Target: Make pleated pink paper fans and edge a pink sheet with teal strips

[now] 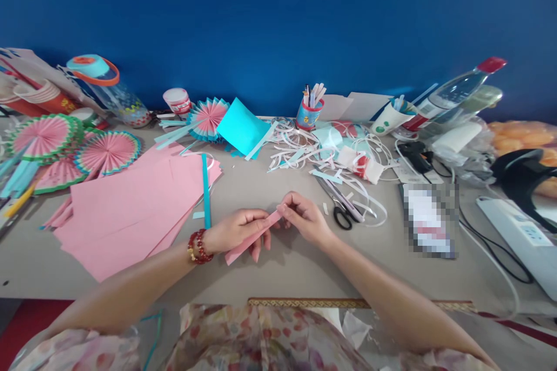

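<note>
A narrow folded strip of pink paper slants between my hands, just above the table. My left hand is closed on its middle, thumb on top and fingers beneath. At the strip's upper right end, my right hand pinches it between thumb and fingertips. Large pink paper sheets lie in a loose stack to the left. A narrow blue-green paper strip lies just beyond my left hand. Black-handled scissors rest to the right of my right hand, beside white scraps.
Pleated paper fans lie at the left. White paper strips are heaped at the back, near a pen cup and turquoise paper. On the right are a clear bottle, a glue gun, cables and a power strip.
</note>
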The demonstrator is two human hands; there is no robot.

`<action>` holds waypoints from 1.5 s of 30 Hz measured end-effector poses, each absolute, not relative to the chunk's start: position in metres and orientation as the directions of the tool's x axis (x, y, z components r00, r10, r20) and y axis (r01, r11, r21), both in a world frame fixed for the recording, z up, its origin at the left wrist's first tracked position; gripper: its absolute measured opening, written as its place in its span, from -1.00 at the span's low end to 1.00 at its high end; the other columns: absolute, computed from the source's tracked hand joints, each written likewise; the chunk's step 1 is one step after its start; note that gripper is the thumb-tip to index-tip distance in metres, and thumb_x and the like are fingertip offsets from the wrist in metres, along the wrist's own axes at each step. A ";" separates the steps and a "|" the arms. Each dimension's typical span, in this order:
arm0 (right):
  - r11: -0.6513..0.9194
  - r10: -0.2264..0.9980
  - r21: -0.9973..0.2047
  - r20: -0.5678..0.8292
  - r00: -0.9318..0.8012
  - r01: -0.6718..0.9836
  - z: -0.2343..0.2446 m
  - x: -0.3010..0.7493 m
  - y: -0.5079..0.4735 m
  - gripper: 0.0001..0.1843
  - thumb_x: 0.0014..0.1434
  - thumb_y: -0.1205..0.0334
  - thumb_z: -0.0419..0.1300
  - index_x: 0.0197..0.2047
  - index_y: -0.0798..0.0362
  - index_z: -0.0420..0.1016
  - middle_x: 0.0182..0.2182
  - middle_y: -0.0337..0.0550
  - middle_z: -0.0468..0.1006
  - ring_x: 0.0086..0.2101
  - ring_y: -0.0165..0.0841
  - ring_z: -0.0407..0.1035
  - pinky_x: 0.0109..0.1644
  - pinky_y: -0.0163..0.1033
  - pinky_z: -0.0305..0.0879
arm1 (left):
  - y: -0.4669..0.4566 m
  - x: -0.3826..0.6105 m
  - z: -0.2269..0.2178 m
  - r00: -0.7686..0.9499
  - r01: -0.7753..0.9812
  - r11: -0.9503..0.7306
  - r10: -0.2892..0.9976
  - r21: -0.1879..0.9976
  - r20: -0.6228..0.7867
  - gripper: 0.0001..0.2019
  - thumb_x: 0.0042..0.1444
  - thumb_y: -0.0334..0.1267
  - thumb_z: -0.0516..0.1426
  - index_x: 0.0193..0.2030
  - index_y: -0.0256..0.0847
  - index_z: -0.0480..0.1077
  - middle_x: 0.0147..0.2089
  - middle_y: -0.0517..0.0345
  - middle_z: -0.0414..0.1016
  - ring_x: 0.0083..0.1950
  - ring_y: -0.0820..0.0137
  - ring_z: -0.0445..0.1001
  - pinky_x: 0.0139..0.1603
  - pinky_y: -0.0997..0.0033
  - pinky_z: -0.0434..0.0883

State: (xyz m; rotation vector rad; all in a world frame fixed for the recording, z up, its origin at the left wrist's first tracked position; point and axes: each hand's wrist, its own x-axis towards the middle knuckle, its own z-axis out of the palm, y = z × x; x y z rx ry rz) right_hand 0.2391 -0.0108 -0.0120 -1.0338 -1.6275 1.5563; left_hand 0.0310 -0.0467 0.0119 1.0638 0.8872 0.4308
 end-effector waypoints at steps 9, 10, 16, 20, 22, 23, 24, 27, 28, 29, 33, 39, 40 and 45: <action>-0.076 0.911 -0.996 -0.085 -0.403 0.040 -0.008 0.244 -0.004 -0.58 0.18 -0.16 0.24 -0.39 0.03 0.34 -0.60 -0.34 0.35 -0.57 -0.47 0.24 -0.45 -0.32 0.16 | -0.043 0.023 0.006 0.694 0.030 0.623 0.550 0.782 -0.465 -0.65 0.27 0.02 0.09 -0.13 -0.28 0.38 -0.45 0.17 0.49 -0.66 0.55 0.40 -0.65 0.61 0.27; -0.075 0.912 -0.996 -0.085 -0.402 0.039 -0.008 0.244 -0.004 -0.58 0.18 -0.16 0.24 -0.39 0.03 0.34 -0.60 -0.34 0.35 -0.57 -0.46 0.24 -0.45 -0.32 0.16 | -0.043 0.023 0.007 0.692 0.036 0.630 0.544 0.776 -0.474 -0.64 0.26 0.03 0.09 -0.15 -0.28 0.38 -0.46 0.18 0.49 -0.66 0.55 0.40 -0.65 0.61 0.27; -0.065 0.916 -0.997 -0.079 -0.393 0.050 -0.010 0.245 -0.004 -0.59 0.18 -0.15 0.24 -0.39 0.03 0.35 -0.61 -0.33 0.37 -0.57 -0.46 0.24 -0.46 -0.32 0.14 | -0.042 0.024 0.004 0.639 0.086 0.579 0.593 0.811 -0.491 -0.63 0.22 0.07 0.12 -0.20 -0.27 0.38 -0.52 0.24 0.45 -0.69 0.58 0.34 -0.69 0.63 0.19; -0.049 0.922 -0.996 -0.073 -0.380 0.071 -0.009 0.245 -0.005 -0.59 0.18 -0.14 0.24 -0.38 0.04 0.34 -0.61 -0.33 0.37 -0.57 -0.47 0.24 -0.47 -0.34 0.14 | -0.043 0.024 0.000 0.612 0.121 0.541 0.620 0.832 -0.492 -0.63 0.24 0.06 0.10 -0.18 -0.27 0.39 -0.52 0.26 0.45 -0.70 0.60 0.32 -0.71 0.63 0.14; -0.034 0.926 -0.995 -0.065 -0.372 0.089 -0.010 0.245 -0.004 -0.60 0.19 -0.14 0.23 -0.38 0.04 0.35 -0.61 -0.34 0.36 -0.58 -0.47 0.24 -0.48 -0.34 0.13 | -0.042 0.023 0.001 0.618 0.116 0.543 0.616 0.832 -0.489 -0.62 0.24 0.06 0.10 -0.16 -0.27 0.40 -0.51 0.23 0.48 -0.68 0.59 0.35 -0.70 0.63 0.15; -0.026 0.929 -0.995 -0.058 -0.366 0.094 -0.010 0.245 -0.004 -0.60 0.19 -0.13 0.23 -0.38 0.04 0.35 -0.61 -0.34 0.36 -0.57 -0.47 0.25 -0.48 -0.35 0.14 | -0.041 0.022 0.002 0.626 0.107 0.547 0.611 0.830 -0.484 -0.62 0.24 0.07 0.11 -0.16 -0.28 0.40 -0.49 0.20 0.50 -0.67 0.57 0.37 -0.68 0.63 0.17; -0.017 0.934 -0.996 -0.048 -0.354 0.091 -0.011 0.246 -0.003 -0.61 0.19 -0.13 0.23 -0.39 0.04 0.35 -0.62 -0.34 0.35 -0.57 -0.47 0.25 -0.48 -0.35 0.14 | -0.041 0.022 0.003 0.635 0.098 0.556 0.603 0.825 -0.482 -0.61 0.24 0.07 0.11 -0.15 -0.28 0.40 -0.46 0.17 0.52 -0.65 0.55 0.40 -0.67 0.62 0.22; -0.002 0.954 -0.999 -0.013 -0.300 0.037 -0.014 0.248 0.001 -0.61 0.19 -0.11 0.25 -0.41 0.03 0.35 -0.62 -0.36 0.33 -0.58 -0.48 0.24 -0.47 -0.35 0.17 | -0.039 0.020 0.007 0.659 0.087 0.593 0.569 0.801 -0.493 -0.59 0.23 0.10 0.10 -0.15 -0.28 0.40 -0.40 0.08 0.57 -0.59 0.48 0.48 -0.60 0.56 0.36; -0.008 0.959 -1.000 -0.010 -0.284 0.007 -0.016 0.248 0.002 -0.62 0.18 -0.10 0.26 -0.41 0.03 0.34 -0.62 -0.37 0.32 -0.59 -0.49 0.23 -0.46 -0.35 0.17 | -0.039 0.020 0.007 0.663 0.086 0.602 0.560 0.794 -0.497 -0.59 0.24 0.11 0.10 -0.16 -0.28 0.40 -0.40 0.08 0.57 -0.59 0.47 0.48 -0.59 0.55 0.38; -0.022 0.962 -0.999 -0.014 -0.273 -0.025 -0.016 0.249 0.003 -0.63 0.18 -0.09 0.26 -0.41 0.03 0.34 -0.63 -0.38 0.32 -0.59 -0.49 0.22 -0.46 -0.36 0.17 | -0.039 0.020 0.008 0.664 0.084 0.607 0.557 0.790 -0.499 -0.59 0.24 0.11 0.09 -0.17 -0.28 0.40 -0.40 0.07 0.57 -0.59 0.47 0.49 -0.60 0.55 0.39; -0.142 0.942 -0.980 -0.090 -0.324 -0.142 -0.016 0.245 -0.002 -0.62 0.16 -0.13 0.27 -0.34 0.02 0.36 -0.60 -0.37 0.35 -0.58 -0.49 0.26 -0.44 -0.35 0.21 | -0.041 0.024 0.005 0.642 0.041 0.598 0.598 0.801 -0.479 -0.60 0.26 0.10 0.07 -0.20 -0.27 0.38 -0.44 0.10 0.55 -0.62 0.51 0.46 -0.67 0.62 0.33; -0.306 0.838 -0.948 -0.223 -0.498 -0.090 -0.011 0.236 -0.014 -0.60 0.09 -0.09 0.33 -0.25 0.09 0.46 -0.60 -0.34 0.38 -0.59 -0.50 0.23 -0.51 -0.36 0.14 | -0.045 0.032 0.000 0.648 0.010 0.566 0.624 0.824 -0.437 -0.57 0.27 0.13 0.05 -0.16 -0.27 0.36 -0.41 0.07 0.56 -0.59 0.46 0.49 -0.66 0.58 0.38; -0.324 0.835 -0.940 -0.232 -0.499 -0.104 -0.011 0.235 -0.014 -0.62 0.09 -0.06 0.33 -0.24 0.10 0.47 -0.60 -0.34 0.38 -0.60 -0.51 0.22 -0.51 -0.37 0.13 | -0.045 0.032 0.001 0.658 0.011 0.560 0.620 0.829 -0.427 -0.57 0.27 0.13 0.05 -0.12 -0.27 0.36 -0.38 0.05 0.56 -0.57 0.45 0.50 -0.65 0.57 0.39; -0.285 0.893 -0.941 -0.191 -0.408 -0.185 -0.014 0.238 -0.010 -0.76 0.11 0.07 0.31 -0.29 0.07 0.48 -0.63 -0.37 0.37 -0.62 -0.50 0.25 -0.51 -0.36 0.18 | -0.044 0.025 0.009 0.627 0.038 0.486 0.669 0.873 -0.399 -0.59 0.20 0.04 0.18 0.02 -0.23 0.34 -0.15 -0.03 0.56 -0.37 0.40 0.58 -0.55 0.57 0.44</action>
